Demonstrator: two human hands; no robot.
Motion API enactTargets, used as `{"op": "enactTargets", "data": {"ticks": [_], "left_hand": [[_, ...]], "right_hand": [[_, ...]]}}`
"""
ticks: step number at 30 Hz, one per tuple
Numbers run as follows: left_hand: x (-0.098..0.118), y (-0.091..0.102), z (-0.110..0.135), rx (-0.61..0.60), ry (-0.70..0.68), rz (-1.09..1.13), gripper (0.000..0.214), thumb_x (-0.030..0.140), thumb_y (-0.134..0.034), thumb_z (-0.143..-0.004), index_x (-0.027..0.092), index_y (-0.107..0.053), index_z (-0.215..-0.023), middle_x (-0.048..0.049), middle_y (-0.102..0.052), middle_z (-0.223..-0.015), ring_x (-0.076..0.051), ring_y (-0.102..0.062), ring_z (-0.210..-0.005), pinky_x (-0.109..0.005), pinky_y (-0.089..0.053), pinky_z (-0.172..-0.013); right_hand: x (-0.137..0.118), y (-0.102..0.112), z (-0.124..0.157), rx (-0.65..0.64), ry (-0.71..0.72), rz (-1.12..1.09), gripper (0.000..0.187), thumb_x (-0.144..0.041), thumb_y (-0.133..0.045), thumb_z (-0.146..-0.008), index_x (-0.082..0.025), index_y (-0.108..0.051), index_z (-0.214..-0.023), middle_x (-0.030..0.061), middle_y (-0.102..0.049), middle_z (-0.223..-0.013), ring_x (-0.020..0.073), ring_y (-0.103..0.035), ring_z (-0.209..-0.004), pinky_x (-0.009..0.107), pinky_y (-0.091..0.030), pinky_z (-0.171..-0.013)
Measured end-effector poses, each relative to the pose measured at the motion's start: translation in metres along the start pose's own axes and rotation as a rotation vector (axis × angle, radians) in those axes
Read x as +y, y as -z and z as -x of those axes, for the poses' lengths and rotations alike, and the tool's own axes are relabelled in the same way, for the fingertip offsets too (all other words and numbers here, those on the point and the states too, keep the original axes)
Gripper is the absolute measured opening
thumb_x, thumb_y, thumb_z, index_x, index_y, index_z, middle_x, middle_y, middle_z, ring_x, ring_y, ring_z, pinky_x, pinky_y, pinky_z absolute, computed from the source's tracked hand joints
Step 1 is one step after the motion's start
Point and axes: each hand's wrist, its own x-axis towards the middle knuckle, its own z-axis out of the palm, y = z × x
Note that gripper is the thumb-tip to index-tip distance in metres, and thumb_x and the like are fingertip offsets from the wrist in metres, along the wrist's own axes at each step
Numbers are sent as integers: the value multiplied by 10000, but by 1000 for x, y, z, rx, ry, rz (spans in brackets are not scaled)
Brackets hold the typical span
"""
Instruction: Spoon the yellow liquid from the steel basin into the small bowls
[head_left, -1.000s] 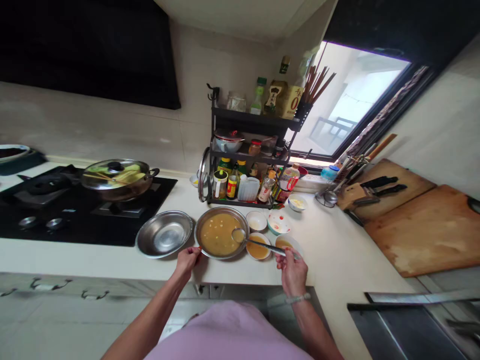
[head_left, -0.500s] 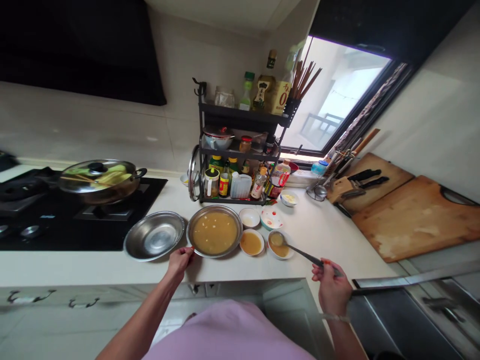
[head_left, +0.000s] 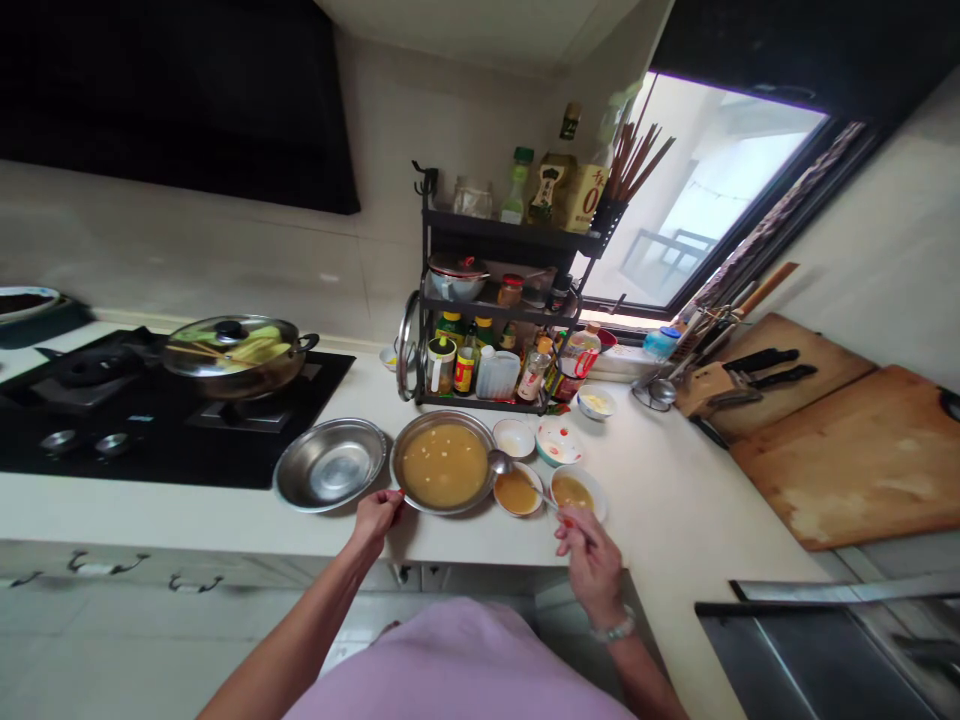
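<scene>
My left hand (head_left: 379,514) pinches the near-left rim of a metal basin (head_left: 396,478) of yellowish-brown soup with pale bits. In my right hand (head_left: 591,560) is a ladle (head_left: 500,462); its head hangs between the basin's right edge and a small bowl of soup (head_left: 517,493). Farther right, another white bowl (head_left: 600,492) holds the same soup, just beyond my right fingers. Behind these stand a white bowl (head_left: 514,437) and a bowl with red patterns (head_left: 559,441). Whether liquid is in the ladle I cannot tell.
A bare metal basin (head_left: 330,466) sits left of the soup. A lidded pan (head_left: 234,360) rests on the black stove (head_left: 150,430). Behind the bowls rises a spice rack (head_left: 499,305). To the right are a knife block (head_left: 709,388), a cutting board (head_left: 847,450) and the sink (head_left: 802,650).
My right hand has moved left with the ladle, from over the far-right soup bowl to the soup basin's edge. My left hand stays at the basin's rim. The view has shifted slightly left.
</scene>
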Motion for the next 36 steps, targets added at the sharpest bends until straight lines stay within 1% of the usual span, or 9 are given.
{"op": "enactTargets", "data": {"ticks": [4,7,10,13,15,18,25,31,36], "left_hand": [[0,0,0,-14,-1,-1,348,423,-728,-452,186,-474,-477,42,-471,-416,-78,-397,-391,-230,-303,-417],[0,-1,0,-20,-3,4,343,424,-722,-460,185,-477,-475,41,-466,-409,-75,-385,-386,-228,-291,-413],[1,-1,0,-25,-5,14,348,436,-719,-454,184,-481,-473,41,-464,-408,-73,-377,-387,-228,-285,-412],[1,0,1,-24,-5,20,345,443,-714,-452,181,-491,-480,34,-478,-415,-75,-386,-390,-231,-288,-415],[1,0,1,-22,-2,21,340,442,-712,-452,179,-500,-488,30,-487,-421,-79,-394,-393,-234,-293,-418],[1,1,1,-25,0,24,338,436,-715,-449,183,-494,-484,35,-477,-416,-80,-392,-393,-237,-295,-421],[3,1,2,-29,1,27,360,451,-724,-430,184,-486,-476,35,-478,-420,-82,-390,-399,-235,-295,-421],[2,0,2,-14,7,15,351,444,-725,-432,176,-505,-482,30,-494,-430,-82,-399,-402,-234,-307,-425],[5,1,3,-20,10,5,364,449,-733,-421,175,-501,-479,31,-490,-426,-78,-397,-401,-229,-304,-423]], "right_hand": [[5,-51,-6,-106,-36,-105,243,-313,-464,-900,-212,-677,-956,43,-622,-801,119,-590,-547,222,-505,-422],[10,-79,-8,-144,-152,-168,259,-370,-491,-877,-196,-678,-914,23,-606,-719,108,-569,-491,219,-491,-411],[15,-99,-10,-91,-331,-268,327,-464,-529,-833,-169,-654,-897,-9,-581,-592,106,-534,-414,227,-476,-392],[17,-108,-12,-7,-494,-366,395,-526,-571,-782,-152,-616,-902,-20,-581,-532,113,-522,-385,227,-458,-375],[17,-107,-14,51,-555,-423,400,-526,-589,-770,-149,-594,-906,-12,-602,-544,114,-525,-395,224,-453,-379],[16,-101,-18,120,-595,-484,384,-508,-615,-759,-153,-571,-897,-7,-616,-559,120,-538,-427,219,-442,-387],[8,-80,-22,212,-606,-513,355,-480,-642,-735,-168,-559,-883,-7,-623,-562,131,-545,-451,224,-425,-383],[3,-60,-23,305,-642,-535,331,-436,-679,-708,-158,-571,-852,-19,-598,-523,122,-540,-428,201,-392,-359],[0,-35,-24,370,-633,-519,356,-459,-696,-683,-152,-573,-814,-2,-611,-524,124,-543,-426,193,-378,-345]]}}
